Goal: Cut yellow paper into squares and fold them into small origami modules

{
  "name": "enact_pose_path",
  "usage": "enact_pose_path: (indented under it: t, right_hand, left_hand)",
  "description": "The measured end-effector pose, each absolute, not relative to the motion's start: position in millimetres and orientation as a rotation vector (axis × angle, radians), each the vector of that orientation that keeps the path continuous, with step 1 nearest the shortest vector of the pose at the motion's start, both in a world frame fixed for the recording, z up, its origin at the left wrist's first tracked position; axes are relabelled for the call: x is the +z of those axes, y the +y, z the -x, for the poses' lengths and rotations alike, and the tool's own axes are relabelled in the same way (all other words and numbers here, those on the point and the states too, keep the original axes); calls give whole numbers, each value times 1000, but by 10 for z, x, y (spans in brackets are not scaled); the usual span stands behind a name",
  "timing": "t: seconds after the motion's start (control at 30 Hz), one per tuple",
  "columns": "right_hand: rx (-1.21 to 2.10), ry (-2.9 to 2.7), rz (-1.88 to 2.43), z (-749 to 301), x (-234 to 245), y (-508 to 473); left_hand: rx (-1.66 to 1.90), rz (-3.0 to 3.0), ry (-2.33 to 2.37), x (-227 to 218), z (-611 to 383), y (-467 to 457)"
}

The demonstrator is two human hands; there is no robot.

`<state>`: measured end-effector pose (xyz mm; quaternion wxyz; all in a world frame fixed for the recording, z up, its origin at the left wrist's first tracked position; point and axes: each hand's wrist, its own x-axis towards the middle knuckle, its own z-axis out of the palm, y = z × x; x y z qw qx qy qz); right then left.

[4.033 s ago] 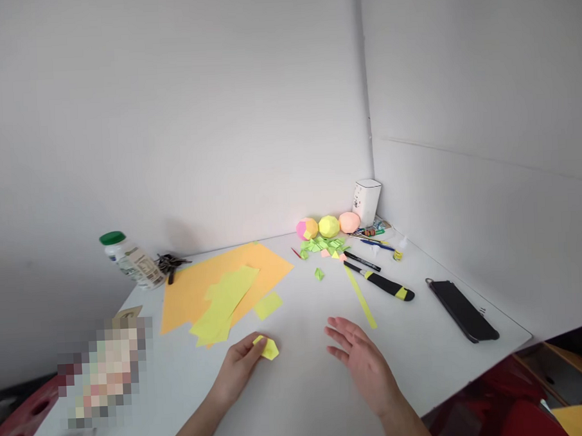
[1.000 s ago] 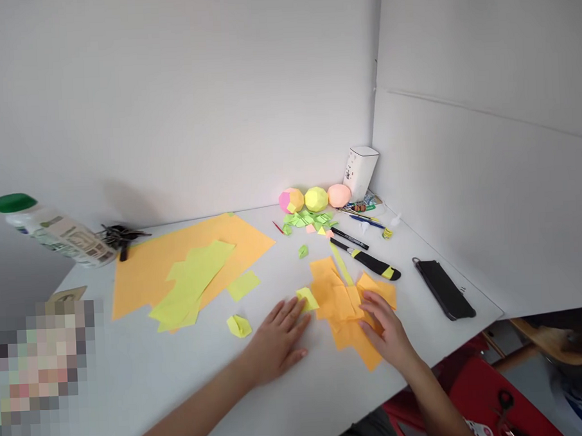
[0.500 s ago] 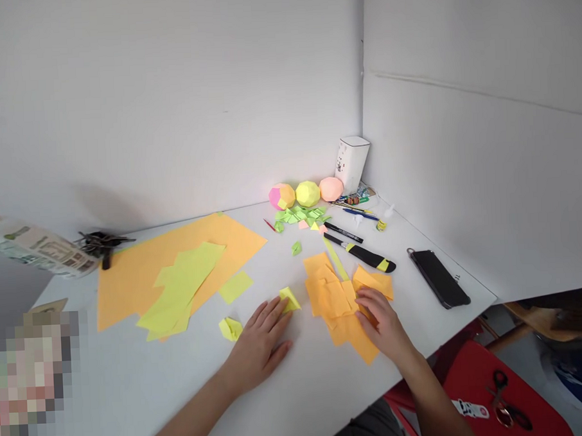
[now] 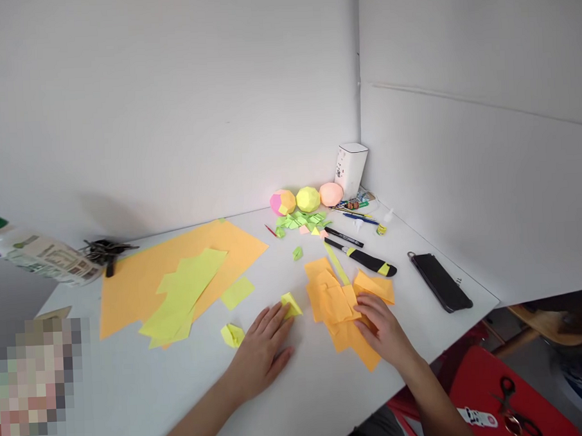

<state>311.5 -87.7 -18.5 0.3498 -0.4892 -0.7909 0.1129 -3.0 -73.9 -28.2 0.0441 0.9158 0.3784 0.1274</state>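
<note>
My left hand (image 4: pixel 263 351) lies flat on the white table, fingers stretched out, their tips touching a small folded yellow paper piece (image 4: pixel 291 305). Just left of it sits another folded yellow piece (image 4: pixel 233 335). Over on the right, my right hand (image 4: pixel 382 323) has its fingers bent and its thumb close to them at the edge of a sheet in the loose pile of orange paper pieces (image 4: pixel 333 300); part of that sheet is hidden beneath the fingers. A yellow-green strip (image 4: pixel 338 262) runs back from the pile.
Large orange sheets (image 4: pixel 125 283) lie at left under yellow-green paper (image 4: pixel 188 287). A utility knife (image 4: pixel 370 261), a black marker (image 4: pixel 344 237) and a phone (image 4: pixel 438 282) are at right. Faceted paper balls (image 4: pixel 308 199) and green folded pieces (image 4: pixel 303 222) line the back. A bottle (image 4: pixel 51 257) leans in at left.
The view has shifted slightly, so everything appears a little lower. Both hands stay in nearly the same places; the right fingers have edged slightly onto the orange pile.
</note>
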Motion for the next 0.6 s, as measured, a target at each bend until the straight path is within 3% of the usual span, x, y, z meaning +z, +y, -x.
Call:
enact_pose_path:
  t: [0.6]
  right_hand:
    - [197,-2401,1332,-3004,12,-885]
  left_hand:
    - [407,-2784,1145,-253,19,-744]
